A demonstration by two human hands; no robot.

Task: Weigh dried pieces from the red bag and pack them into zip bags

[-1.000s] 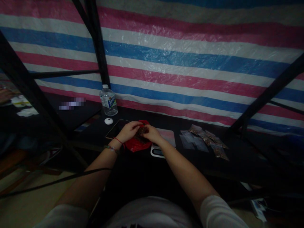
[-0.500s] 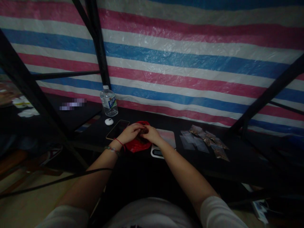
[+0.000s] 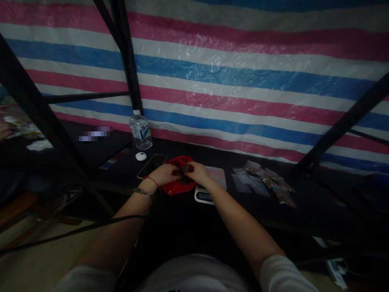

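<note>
A red plastic bag [image 3: 179,187] lies spread on the black table with brown, crumbly dried material [image 3: 183,172] in it. My left hand [image 3: 165,174] reaches in from the left, its fingers curled into the brown material. From the other side, my right hand [image 3: 199,175] pinches a clump of it between thumb and fingers. Fingertips of both hands are partly hidden in the dark mass. Just right of the bag, partly under my right wrist, is a white kitchen scale [image 3: 219,177]; its display is too dark to read.
Small zip bags with brown contents [image 3: 270,178] and flat clear zip bags [image 3: 251,182] lie at right. A phone [image 3: 152,165], white earbud case [image 3: 141,156] and plastic bottle [image 3: 140,132] stand left. Black metal posts [image 3: 126,61] frame the table before a striped sheet [image 3: 231,81].
My hands have drawn slightly apart over the red bag, and more of the brown material shows between them. Far left, things on the neighbouring table look shifted and blurred.
</note>
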